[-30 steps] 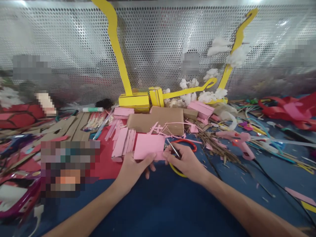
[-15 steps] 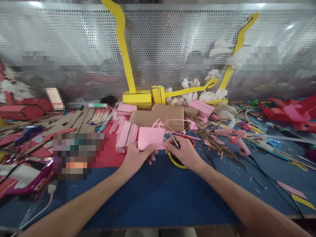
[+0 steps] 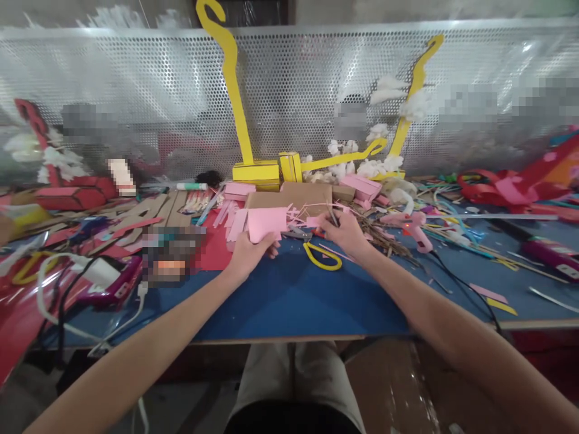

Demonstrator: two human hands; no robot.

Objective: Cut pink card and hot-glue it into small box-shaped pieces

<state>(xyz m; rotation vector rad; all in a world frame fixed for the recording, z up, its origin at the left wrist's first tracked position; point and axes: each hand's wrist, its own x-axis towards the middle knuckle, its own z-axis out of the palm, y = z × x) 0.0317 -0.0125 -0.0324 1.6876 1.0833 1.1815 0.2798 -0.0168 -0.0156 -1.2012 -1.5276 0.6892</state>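
Pinched by the left fingers (image 3: pixel 262 242), the pink card (image 3: pixel 266 223) is best kept uncreased, a slim tool (image 3: pixel 333 215) gripped in closed right fingers (image 3: pixel 327 228).

Bare hands (image 3: pixel 340 230) and forearms, pale greyish trousers (image 3: pixel 266 369), a dark garment (image 3: pixel 294 418) at the waist.

Craft workshop: blue worktable (image 3: pixel 289 301) strewn with paper scraps, scissors (image 3: pixel 322 255), pink glue gun (image 3: pixel 414 228).
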